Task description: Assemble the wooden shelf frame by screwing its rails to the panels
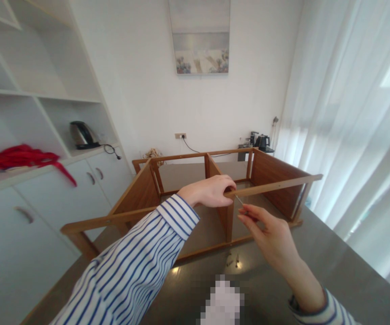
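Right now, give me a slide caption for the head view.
Left hand grasping a wooden frame, right hand pinching a thin metal piece beside it, small hardware on the grey table.

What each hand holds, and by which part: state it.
Left hand: wooden frame, by the middle of its near upper rail. Right hand: thin metal rod, pinched by its near end.

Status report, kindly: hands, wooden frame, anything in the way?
Left hand gripping wooden frame; right hand pinching metal rod at joint. Frame lying on table. Small screw-like pieces nearby, not blocking.
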Tool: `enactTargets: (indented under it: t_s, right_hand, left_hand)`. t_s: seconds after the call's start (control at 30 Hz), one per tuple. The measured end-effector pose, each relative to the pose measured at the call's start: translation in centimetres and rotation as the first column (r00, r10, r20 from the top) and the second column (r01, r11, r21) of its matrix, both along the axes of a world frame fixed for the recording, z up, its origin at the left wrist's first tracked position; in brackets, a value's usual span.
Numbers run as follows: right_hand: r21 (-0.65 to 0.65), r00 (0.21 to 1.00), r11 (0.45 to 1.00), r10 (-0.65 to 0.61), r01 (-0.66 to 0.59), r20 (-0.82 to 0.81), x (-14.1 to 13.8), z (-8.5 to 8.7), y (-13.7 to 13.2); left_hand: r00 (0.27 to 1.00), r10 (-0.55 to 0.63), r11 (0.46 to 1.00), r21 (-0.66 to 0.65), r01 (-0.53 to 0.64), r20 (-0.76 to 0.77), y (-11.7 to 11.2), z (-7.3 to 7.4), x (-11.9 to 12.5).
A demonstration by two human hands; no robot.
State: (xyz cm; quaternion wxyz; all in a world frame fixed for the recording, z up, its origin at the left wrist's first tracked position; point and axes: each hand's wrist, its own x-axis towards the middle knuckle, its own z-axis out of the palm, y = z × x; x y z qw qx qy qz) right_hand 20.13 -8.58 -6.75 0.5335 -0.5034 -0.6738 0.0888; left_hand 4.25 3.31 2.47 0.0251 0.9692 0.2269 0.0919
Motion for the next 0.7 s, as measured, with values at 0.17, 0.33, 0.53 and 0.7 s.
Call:
enactTargets:
  t_s: [0.17,0.33,0.53,0.7]
  right_hand:
    - [-0.003,0.996,0.997,-0.074,0.074,-0.049,-0.6,0.2,0.0]
    - [-0.105,0.972,0.992,-0.085,0.063,-0.219,-1.0,-0.1,0.1]
    - [-0.138,0.893,0.990,-0.045,-0.020,-0.447,-1.9,0.3,0.0]
    - [-0.127,0.886,0.990,-0.010,-0.055,-0.464,-1.8,0.3,0.2]
  left_hand:
    - [1.000,0.006,1.000,0.006,-0.006,0.008,0.1,-0.1,0.0]
    - [1.000,-0.003,1.000,0.002,0.003,0.010,0.0,-0.1,0.0]
    - [1.000,0.000,1.000,0.002,0.000,0.002,0.0,0.0,0.0]
    - [1.000,0.002,1.000,-0.003,-0.002,-0.010,-0.3,0.0,0.0]
